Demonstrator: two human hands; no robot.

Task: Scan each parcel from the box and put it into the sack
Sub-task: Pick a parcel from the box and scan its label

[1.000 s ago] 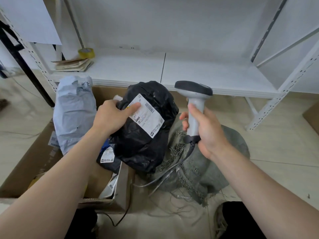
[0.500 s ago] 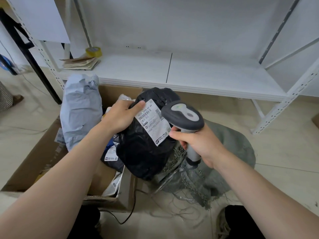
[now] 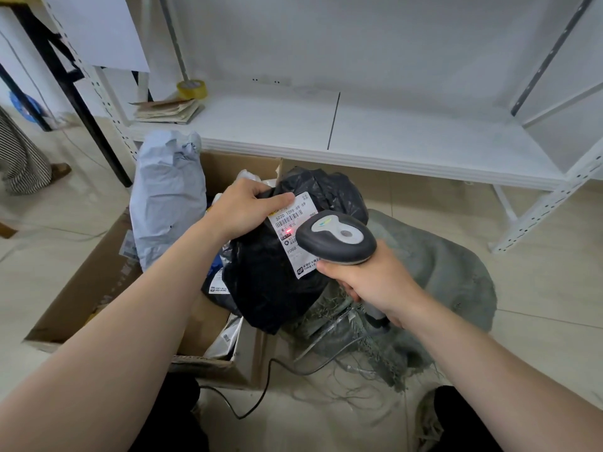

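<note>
Your left hand (image 3: 243, 212) grips the black parcel (image 3: 270, 288) at its top, thumb lying along the upper edge of the white label (image 3: 295, 220). The parcel hangs above the near corner of the box (image 3: 94, 288), right next to the sack (image 3: 440, 272). Your right hand (image 3: 375, 282) is clamped round the handle of the scanner (image 3: 337, 238). Its head is very near the label, and a red dot (image 3: 288, 230) shows among the printed lines.

What could go wrong from here:

- The read may fail. The scanner head looks very close, and the dot seems to sit just under the top barcode rather than across it. The label also lies on soft, creased plastic.
- Your thumb is touching the label's top edge. If it slides down, it could cover the code.
- Only 1 hand carries the parcel, by slack plastic, so it could slip or swing and fall back among the unscanned parcels in the box.
- The sack lies slumped, with its frayed edge partly hidden behind the parcel and your right hand. I cannot tell how far its mouth is open, so a 1-handed drop may land on top rather than inside.
- The cable (image 3: 261, 396) trails across the floor through the sack's loose threads and may snag.
- The tall grey parcel (image 3: 166, 197) stands upright in the box, and a nudge could tip it.
</note>
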